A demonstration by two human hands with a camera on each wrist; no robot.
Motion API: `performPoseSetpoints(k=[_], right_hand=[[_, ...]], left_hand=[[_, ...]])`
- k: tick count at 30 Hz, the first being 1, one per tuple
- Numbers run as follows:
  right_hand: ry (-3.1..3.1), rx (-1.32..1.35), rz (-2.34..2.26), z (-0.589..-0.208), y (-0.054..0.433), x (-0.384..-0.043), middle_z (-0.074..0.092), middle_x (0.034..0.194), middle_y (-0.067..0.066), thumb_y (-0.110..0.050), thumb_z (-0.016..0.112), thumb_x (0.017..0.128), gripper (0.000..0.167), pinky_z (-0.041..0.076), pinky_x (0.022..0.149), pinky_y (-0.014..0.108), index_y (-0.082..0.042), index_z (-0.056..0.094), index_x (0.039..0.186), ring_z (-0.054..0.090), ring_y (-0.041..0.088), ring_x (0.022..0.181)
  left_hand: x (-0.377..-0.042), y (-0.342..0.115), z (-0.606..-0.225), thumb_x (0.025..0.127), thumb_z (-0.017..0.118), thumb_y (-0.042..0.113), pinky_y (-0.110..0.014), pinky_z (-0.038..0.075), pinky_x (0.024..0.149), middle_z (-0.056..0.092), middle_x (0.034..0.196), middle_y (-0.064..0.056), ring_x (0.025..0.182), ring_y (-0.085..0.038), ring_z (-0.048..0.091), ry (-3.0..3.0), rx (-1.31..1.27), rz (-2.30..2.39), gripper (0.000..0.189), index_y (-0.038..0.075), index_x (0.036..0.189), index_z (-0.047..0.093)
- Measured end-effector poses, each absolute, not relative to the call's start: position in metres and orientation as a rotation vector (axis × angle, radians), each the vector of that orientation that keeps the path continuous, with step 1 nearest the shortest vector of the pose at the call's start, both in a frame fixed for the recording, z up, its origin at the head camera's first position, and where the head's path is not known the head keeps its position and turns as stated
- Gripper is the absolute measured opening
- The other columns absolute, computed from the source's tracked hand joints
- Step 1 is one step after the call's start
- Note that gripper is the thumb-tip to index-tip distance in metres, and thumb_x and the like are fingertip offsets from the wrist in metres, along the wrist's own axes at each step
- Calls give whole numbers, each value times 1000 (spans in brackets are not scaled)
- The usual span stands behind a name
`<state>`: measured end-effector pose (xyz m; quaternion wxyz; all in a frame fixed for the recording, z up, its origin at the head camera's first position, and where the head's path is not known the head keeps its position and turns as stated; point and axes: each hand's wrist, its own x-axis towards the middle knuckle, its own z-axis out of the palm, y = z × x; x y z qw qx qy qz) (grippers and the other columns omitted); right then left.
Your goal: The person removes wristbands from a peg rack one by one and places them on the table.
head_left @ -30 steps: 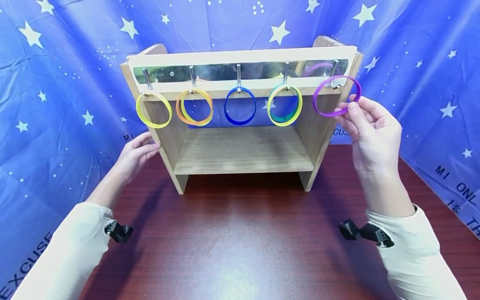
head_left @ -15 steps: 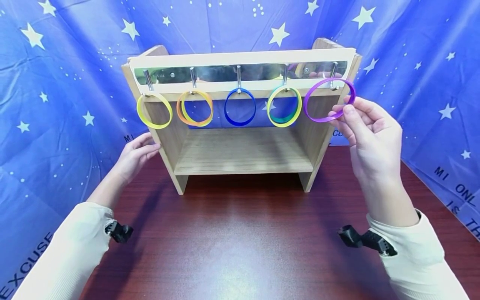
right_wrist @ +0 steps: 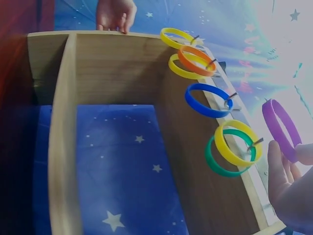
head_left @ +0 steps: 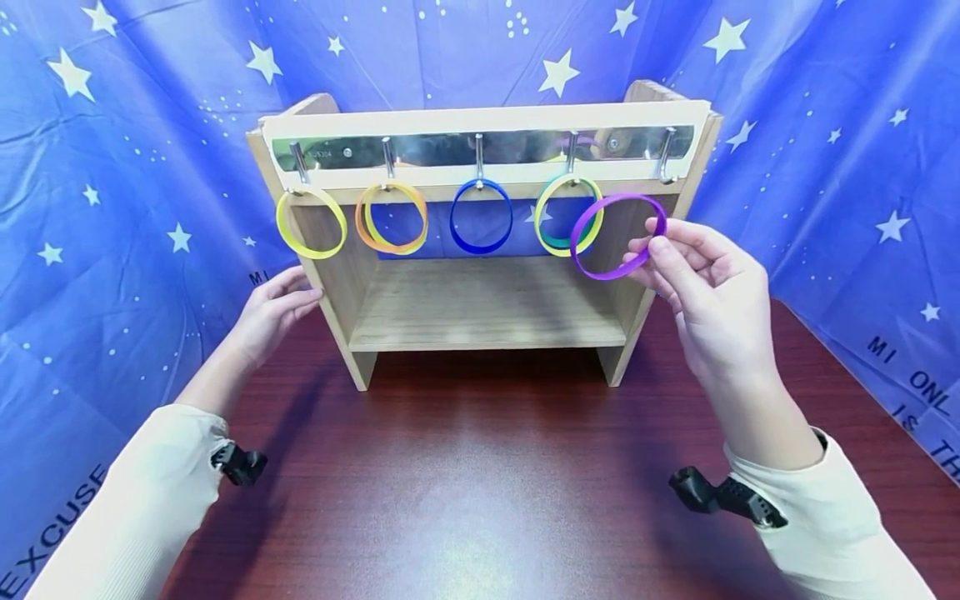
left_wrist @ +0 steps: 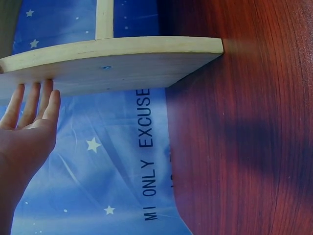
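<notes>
My right hand (head_left: 712, 287) pinches a purple silicone wristband (head_left: 628, 198) between thumb and fingers, in front of the rack's right side and below the rightmost hook (head_left: 667, 154). In the head view this band overlaps the yellow wristband (head_left: 537, 221) behind it, which shares a hook with a green wristband (right_wrist: 213, 166). A blue wristband (head_left: 480, 249) hangs on the middle hook. Left of it hang an orange and a yellow wristband, then a single yellow wristband (head_left: 315, 254). My left hand (left_wrist: 32, 125) rests straight fingertips against the outer left side of the wooden rack (head_left: 487, 304).
A metal hook strip (head_left: 450, 152) runs along the rack's top front board. The rack stands on a dark red wooden table (head_left: 480, 467). A blue star-patterned cloth (head_left: 465, 50) surrounds it at the back and sides.
The right hand has moved the purple wristband left and down, away from in front of the rightmost hook. The left hand stays at the rack's side.
</notes>
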<state>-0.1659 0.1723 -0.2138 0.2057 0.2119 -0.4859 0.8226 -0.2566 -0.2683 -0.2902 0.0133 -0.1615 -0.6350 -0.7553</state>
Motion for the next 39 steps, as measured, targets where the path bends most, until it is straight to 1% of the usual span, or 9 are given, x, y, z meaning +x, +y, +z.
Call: performPoseSetpoints(k=[4,10,17,22,25,31,33,39], right_hand=[[-1488,554,2257,-222,171,-163,74,81,8,7,59,89,17,60,74,26,3,68,102,73,16,77],[-1691,536,2221,-237,172,-162,76,83,3,3,62,89,17,58,70,19,-4,70,102,73,10,79],[-1853,498,2185,-258,179,-165,75,84,-2,1,62,90,17,58,75,20,-9,69,101,72,6,82],[-1918,463,2214,-271,185,-167,75,85,-4,-1,63,90,17,58,74,20,-13,69,100,72,4,82],[-1955,463,2230,-277,187,-168,75,85,-5,-2,62,90,17,58,75,21,-13,68,100,72,5,82],[-2064,474,2202,-291,189,-168,74,86,-4,-3,62,91,15,59,74,25,-10,68,103,72,7,79],[-2101,477,2191,-296,190,-168,74,86,-5,-3,62,91,15,59,74,25,-11,68,103,71,8,79],[-2231,440,2157,-316,193,-170,74,87,-7,-6,62,92,16,60,75,27,-6,66,107,71,9,82]], left_hand=[[-256,-268,-290,93,44,-9,-14,51,86,67,103,9,96,-1,63,-1988,-499,-2338,36,19,108,62],[-256,-269,-290,92,45,-9,-14,51,85,68,102,8,94,-2,63,-1968,-503,-2351,36,19,107,63],[-257,-269,-291,93,44,-9,-14,51,86,68,103,9,95,-1,63,-1988,-523,-2334,37,19,108,64],[-257,-269,-291,93,45,-9,-14,51,86,68,104,8,95,-1,63,-1975,-534,-2342,37,18,108,64],[-257,-269,-291,93,45,-9,-14,51,87,68,104,8,95,-1,63,-1974,-541,-2342,37,19,108,64],[-258,-270,-292,93,45,-9,-14,51,86,68,102,8,94,-2,63,-1981,-531,-2340,37,19,109,64],[-258,-271,-292,94,45,-8,-14,51,86,68,102,7,94,-2,63,-1983,-529,-2338,36,19,110,63],[-259,-271,-292,94,46,-7,-14,51,86,67,103,8,94,-2,63,-1992,-524,-2333,35,19,110,63]])
